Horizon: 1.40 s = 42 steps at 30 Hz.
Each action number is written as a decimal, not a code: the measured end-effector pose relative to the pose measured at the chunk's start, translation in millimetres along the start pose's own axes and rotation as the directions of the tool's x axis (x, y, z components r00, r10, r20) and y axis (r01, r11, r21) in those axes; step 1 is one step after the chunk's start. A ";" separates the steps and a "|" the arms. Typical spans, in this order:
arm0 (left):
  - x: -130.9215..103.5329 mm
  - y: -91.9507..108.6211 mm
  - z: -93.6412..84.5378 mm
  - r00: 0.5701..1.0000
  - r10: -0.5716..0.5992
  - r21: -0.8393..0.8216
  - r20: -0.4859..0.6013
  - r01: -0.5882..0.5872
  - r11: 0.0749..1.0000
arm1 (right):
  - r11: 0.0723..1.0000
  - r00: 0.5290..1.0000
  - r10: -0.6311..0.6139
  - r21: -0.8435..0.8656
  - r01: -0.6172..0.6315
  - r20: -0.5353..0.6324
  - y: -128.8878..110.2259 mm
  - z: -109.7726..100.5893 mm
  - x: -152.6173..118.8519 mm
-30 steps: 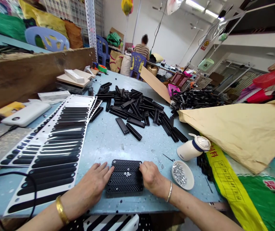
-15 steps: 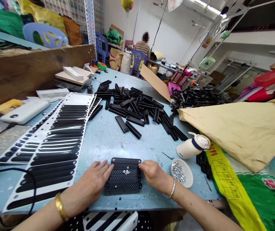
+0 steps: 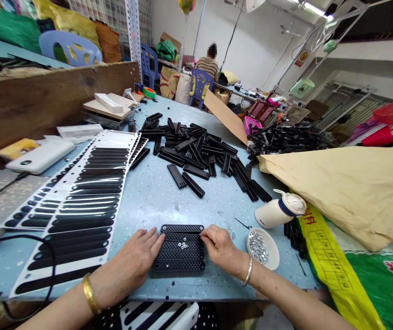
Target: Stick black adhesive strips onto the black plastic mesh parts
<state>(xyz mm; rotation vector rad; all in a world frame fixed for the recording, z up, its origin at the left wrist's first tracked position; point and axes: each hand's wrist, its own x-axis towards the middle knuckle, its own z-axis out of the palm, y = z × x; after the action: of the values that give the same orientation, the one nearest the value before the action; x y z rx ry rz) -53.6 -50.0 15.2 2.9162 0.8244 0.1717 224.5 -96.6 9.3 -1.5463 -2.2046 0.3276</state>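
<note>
Several black lattice strips (image 3: 179, 256) lie side by side as a block near the table's front edge, with a few small silvery rings (image 3: 183, 245) on top. My left hand (image 3: 137, 254) lies flat with fingers spread, its thumb and fingertips at the block's left edge. At the upper right corner, my right hand (image 3: 219, 247) has thumb and forefinger pinched together; whatever is between them is too small to make out. A white bowl (image 3: 274, 256) of small metal pieces stands right of my right hand.
A heap of black strips (image 3: 196, 153) covers the middle of the table. Sheets with black strips (image 3: 89, 201) lie left. A white bottle (image 3: 275, 211) stands behind the bowl, beside brown paper (image 3: 340, 183). A person (image 3: 208, 64) sits far back.
The view has shifted slightly, moving the scene a little to the right. My hands stay at the same edges of the block; my right fingers remain pinched at its upper right corner.
</note>
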 end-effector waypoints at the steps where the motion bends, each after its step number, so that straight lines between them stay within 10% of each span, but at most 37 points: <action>1: 0.0 -0.6 2.2 1.000 0.001 0.001 -0.006 -0.001 1.000 | 0.999 0.999 0.030 0.039 -0.029 -0.012 -0.8 1.9 -0.2; 13: 1.5 -2.1 6.0 0.999 0.005 -0.011 -0.034 -0.005 1.000 | 0.998 0.993 0.038 0.060 -0.031 -0.110 -11.1 1.7 -12.8; 24: -3.2 -3.0 9.4 0.998 -0.001 -0.019 -0.069 -0.001 1.000 | 0.844 0.951 -0.185 -0.455 0.283 0.249 -17.3 -7.9 -24.8; 42: -4.7 -4.3 7.8 0.997 -0.028 -0.056 -0.069 0.024 0.998 | 0.911 0.935 -0.060 -0.362 0.195 0.351 -18.8 -12.6 -37.7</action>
<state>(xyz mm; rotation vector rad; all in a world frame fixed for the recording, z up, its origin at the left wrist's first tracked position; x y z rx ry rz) -58.8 -49.3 6.6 2.8616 0.8534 0.2910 225.6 -139.0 20.6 -1.6244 -2.7617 0.1114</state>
